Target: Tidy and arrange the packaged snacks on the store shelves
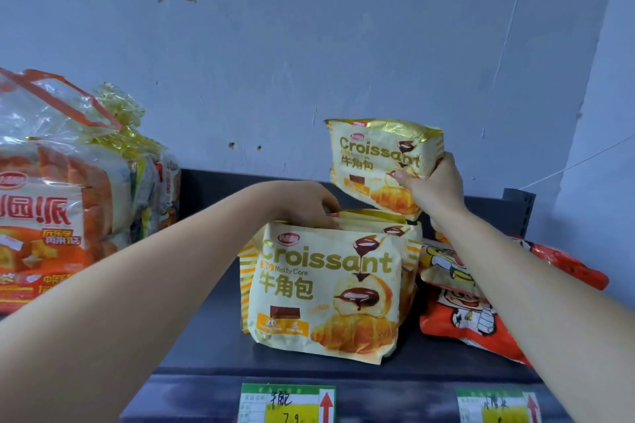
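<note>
The right hand (433, 182) grips one croissant bag (378, 161) by its corner, raised just above the left hand (309, 204), whose fingers curl over the standing bag (323, 288) beneath, seemingly holding the row open for it

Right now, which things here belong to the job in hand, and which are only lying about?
In hand: raised croissant bag, held by right hand; standing croissant bags, left hand on their tops.
Lying about: orange cartoon bags, bread packs, price tags.
</note>
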The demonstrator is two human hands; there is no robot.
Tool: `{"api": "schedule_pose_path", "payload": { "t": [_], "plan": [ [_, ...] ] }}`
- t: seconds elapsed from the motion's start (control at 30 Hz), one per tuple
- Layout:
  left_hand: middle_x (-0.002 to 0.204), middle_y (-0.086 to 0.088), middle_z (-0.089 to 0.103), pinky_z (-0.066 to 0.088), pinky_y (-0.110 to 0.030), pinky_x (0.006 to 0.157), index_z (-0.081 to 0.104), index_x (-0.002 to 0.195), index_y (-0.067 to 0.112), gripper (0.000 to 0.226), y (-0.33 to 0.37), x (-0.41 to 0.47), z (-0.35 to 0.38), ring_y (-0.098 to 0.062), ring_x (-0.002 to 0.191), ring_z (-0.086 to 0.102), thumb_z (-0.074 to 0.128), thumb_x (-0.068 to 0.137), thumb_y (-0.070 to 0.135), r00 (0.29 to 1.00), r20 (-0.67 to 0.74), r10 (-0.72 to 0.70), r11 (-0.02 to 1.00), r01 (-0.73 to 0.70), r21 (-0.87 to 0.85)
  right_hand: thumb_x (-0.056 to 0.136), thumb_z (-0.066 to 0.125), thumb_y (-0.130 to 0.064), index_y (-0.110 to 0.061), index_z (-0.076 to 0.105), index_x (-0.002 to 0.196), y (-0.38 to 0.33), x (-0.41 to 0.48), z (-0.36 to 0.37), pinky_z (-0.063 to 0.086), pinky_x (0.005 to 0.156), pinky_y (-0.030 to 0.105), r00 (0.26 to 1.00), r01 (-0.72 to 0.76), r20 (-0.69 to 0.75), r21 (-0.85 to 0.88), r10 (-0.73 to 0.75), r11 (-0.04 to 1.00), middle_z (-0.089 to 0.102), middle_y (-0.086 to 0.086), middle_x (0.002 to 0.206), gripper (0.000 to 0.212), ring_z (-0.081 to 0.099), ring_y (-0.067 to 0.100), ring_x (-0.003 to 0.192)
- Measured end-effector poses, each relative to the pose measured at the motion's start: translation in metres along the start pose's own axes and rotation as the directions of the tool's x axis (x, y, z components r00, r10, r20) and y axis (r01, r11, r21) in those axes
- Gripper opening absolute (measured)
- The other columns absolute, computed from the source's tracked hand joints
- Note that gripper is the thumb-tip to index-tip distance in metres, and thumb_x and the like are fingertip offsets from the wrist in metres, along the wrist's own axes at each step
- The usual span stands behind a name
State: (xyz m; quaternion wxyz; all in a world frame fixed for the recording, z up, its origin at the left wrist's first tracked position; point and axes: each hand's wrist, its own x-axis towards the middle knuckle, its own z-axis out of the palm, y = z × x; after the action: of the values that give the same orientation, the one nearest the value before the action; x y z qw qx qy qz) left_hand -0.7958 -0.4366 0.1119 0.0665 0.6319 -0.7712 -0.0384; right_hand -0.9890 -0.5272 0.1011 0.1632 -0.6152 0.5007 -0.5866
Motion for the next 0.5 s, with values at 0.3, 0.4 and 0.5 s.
{"api": "schedule_pose_path", "payload": {
  "t": [0.3, 0.4, 0.5],
  "plan": [
    [0.125, 0.001, 0.052, 0.036, -0.025, 0.083, 0.05, 0.129, 0.018, 0.037, -0.037, -0.028, -0.015, -0.013, 0.1, 0.045, 0.053, 0.096, 0.034, 0.992, 0.043, -0.115, 0.97, 0.103, 0.218, 0.078, 0.075, -0.01, -0.014, 0.052, 0.124, 0.019, -0.002, 0.061, 0.052, 0.088, 0.042, 0.842, -0.289, 0.508, 0.137, 0.184, 0.947, 0.064, 0.005, 0.116, 0.052, 0.062, 0.022, 0.102],
    [0.109, 0.004, 0.051, 0.037, -0.025, 0.069, 0.047, 0.122, 0.022, 0.029, -0.046, -0.032, -0.014, -0.014, 0.094, 0.048, 0.052, 0.097, 0.034, 0.982, 0.057, -0.181, 0.969, 0.168, 0.18, 0.078, 0.073, -0.003, -0.012, 0.052, 0.126, 0.014, -0.001, 0.072, 0.051, 0.093, 0.047, 0.786, -0.332, 0.592, 0.163, 0.177, 0.929, 0.065, 0.009, 0.115, 0.053, 0.063, 0.026, 0.103],
    [0.117, 0.003, 0.052, 0.041, -0.027, 0.075, 0.043, 0.13, 0.023, 0.036, -0.051, -0.035, -0.012, -0.016, 0.1, 0.051, 0.052, 0.097, 0.033, 0.978, 0.073, -0.194, 0.977, 0.185, 0.11, 0.074, 0.077, -0.007, -0.014, 0.051, 0.127, 0.01, -0.001, 0.081, 0.051, 0.094, 0.048, 0.769, -0.338, 0.62, 0.188, 0.156, 0.922, 0.064, 0.009, 0.116, 0.059, 0.063, 0.027, 0.104]
  ]
}}
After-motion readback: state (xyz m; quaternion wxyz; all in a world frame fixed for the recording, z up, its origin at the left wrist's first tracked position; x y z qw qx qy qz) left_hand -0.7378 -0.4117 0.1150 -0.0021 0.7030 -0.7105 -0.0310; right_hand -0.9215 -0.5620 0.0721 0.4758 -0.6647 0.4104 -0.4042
